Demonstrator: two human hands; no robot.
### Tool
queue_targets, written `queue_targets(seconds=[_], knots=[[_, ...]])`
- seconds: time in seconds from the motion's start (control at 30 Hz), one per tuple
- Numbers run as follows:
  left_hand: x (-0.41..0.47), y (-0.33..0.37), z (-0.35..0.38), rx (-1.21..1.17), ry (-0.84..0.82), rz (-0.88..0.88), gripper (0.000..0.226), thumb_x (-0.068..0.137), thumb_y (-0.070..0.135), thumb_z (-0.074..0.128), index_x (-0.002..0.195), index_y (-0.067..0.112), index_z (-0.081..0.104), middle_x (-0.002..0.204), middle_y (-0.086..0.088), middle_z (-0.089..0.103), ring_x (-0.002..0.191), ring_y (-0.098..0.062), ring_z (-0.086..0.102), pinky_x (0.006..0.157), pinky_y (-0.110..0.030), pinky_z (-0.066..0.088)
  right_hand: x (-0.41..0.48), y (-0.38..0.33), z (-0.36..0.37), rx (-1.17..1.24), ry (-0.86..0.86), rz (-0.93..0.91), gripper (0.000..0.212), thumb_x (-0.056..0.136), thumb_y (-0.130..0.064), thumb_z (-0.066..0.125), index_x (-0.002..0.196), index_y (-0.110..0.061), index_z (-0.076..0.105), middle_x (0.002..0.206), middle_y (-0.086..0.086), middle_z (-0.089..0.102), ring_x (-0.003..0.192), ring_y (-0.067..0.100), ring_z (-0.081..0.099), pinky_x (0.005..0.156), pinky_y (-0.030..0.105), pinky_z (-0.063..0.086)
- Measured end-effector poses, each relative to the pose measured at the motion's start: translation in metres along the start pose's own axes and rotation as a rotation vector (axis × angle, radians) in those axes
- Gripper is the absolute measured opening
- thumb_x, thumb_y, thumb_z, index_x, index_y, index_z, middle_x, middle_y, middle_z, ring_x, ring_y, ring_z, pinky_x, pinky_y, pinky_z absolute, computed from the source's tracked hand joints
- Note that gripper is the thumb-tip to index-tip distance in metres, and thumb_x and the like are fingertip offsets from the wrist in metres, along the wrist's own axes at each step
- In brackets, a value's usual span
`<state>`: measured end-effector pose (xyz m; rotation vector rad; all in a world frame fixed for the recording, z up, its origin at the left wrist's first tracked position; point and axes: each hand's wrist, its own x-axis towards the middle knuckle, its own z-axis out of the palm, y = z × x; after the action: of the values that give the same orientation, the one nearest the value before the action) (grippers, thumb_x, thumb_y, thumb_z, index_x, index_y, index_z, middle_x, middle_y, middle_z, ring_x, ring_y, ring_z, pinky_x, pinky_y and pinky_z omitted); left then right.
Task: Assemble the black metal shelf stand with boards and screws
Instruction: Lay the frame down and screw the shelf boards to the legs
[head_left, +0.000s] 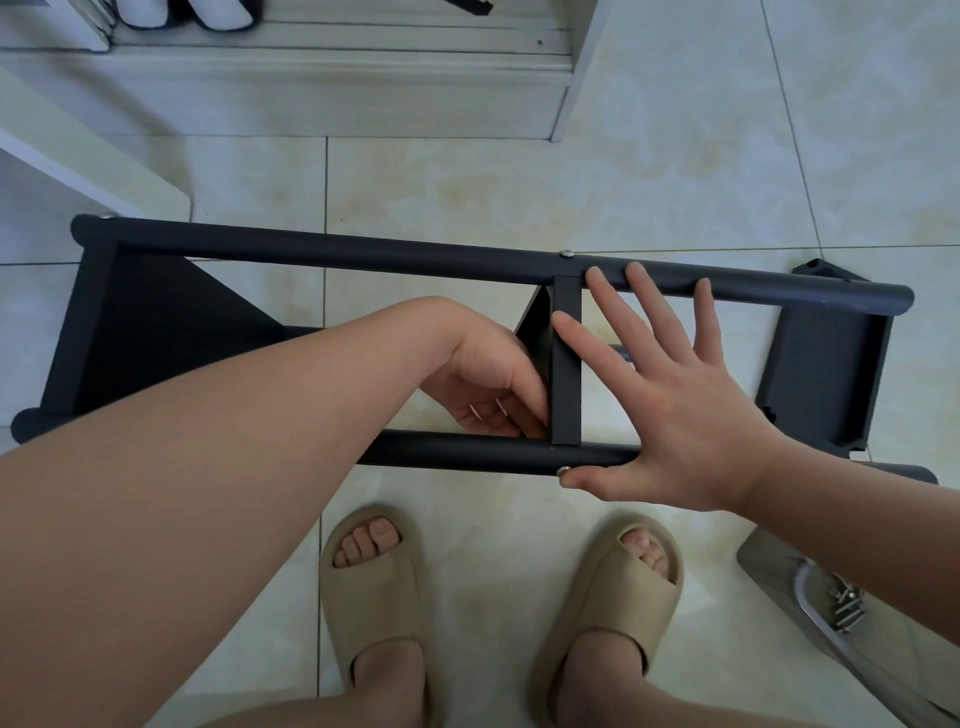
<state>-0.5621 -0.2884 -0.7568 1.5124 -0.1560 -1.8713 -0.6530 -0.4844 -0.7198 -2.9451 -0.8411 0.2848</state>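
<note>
Gaps between tubes (363, 249), middle board (566, 374) dividing

This looks like a room in a home. Glossy cream floor tiles (519, 197) with thin grout lines cover the whole floor. At 12 o'clock stands the stepped white base of a piece of furniture (311, 93), with a pair of white shoes (187, 13) on it at 11 o'clock. A white panel (78, 156) slants in at 10 o'clock. At 6 o'clock are bare feet in beige slide sandals (374, 587). Loose screws (848, 608) lie at 4 o'clock in a clear plastic bag (774, 566) on the tiles.

Black shelf stand (332, 248), beige slippers (374, 587).
</note>
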Motion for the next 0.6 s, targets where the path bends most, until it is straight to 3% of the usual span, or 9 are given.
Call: queue_targets(seconds=[0.3, 0.47, 0.6], knots=[[0.0006, 0.0033, -0.0017, 0.006, 0.004, -0.009, 0.011, 0.092, 0.009, 0.063, 0.097, 0.017, 0.069, 0.079, 0.004, 0.068, 0.067, -0.008, 0.06, 0.067, -0.021, 0.048, -0.0002, -0.0014, -0.0013, -0.002, -0.011, 0.006, 0.114, 0.071, -0.089, 0.044, 0.16, -0.021, 0.022, 0.168, 0.013, 0.008, 0.155, 0.04, 0.0, 0.114, 0.076, 0.002], [0.0003, 0.0029, -0.002, -0.043, 0.012, 0.039, 0.016, 0.091, 0.006, 0.064, 0.1, 0.018, 0.068, 0.086, 0.003, 0.07, 0.076, -0.01, 0.062, 0.072, -0.023, 0.046, 0.0003, -0.001, -0.0016, 0.0, -0.01, 0.001, 0.114, 0.072, -0.089, 0.045, 0.16, -0.02, 0.022, 0.168, 0.013, 0.008, 0.155, 0.04, 0.0, 0.113, 0.077, 0.003], [0.0021, 0.0019, -0.0006, 0.04, 0.031, 0.008, 0.03, 0.09, 0.013, 0.068, 0.119, 0.017, 0.068, 0.098, 0.003, 0.072, 0.086, -0.014, 0.065, 0.082, -0.028, 0.047, 0.0003, -0.001, -0.0017, 0.003, -0.01, 0.002, 0.114, 0.072, -0.088, 0.046, 0.16, -0.02, 0.023, 0.168, 0.013, 0.008, 0.155, 0.04, 0.0, 0.113, 0.077, 0.002]])
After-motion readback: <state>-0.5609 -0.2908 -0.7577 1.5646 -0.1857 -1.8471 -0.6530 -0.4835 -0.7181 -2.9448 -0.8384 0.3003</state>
